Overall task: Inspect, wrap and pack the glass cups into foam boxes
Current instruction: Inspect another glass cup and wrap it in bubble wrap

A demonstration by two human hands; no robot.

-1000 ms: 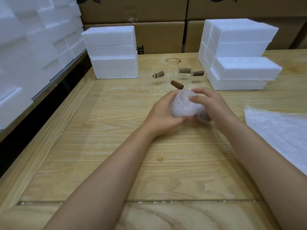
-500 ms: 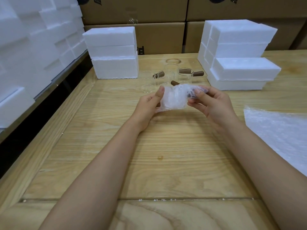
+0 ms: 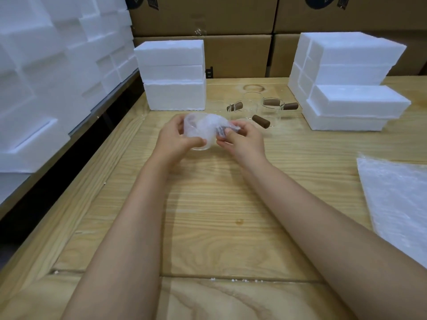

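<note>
Foam stack [image 3: 172,75] sitting far left on table [image 3: 208,215]. Left hand [image 3: 175,139] curling round cup [image 3: 191,135], thumb in front, fingers over far side. Cup sitting between both hands, half covered in wrap [image 3: 208,124], long axis running left-right, handle pointing right; touching table or not, cannot tell. Right hand [image 3: 242,142] pinching wrap over handle. Bare cups [image 3: 251,109] standing just behind. Second foam stack [image 3: 351,88] sitting far right. Sheet [image 3: 397,199] lying at right edge.

My left hand [image 3: 175,139] and right hand [image 3: 242,142] now carry the glass cup [image 3: 201,146] further left than a half-second ago. Its clear base shows below the bubble wrap [image 3: 204,125], and my right fingers pinch what seems the brown handle [image 3: 220,133].
</note>
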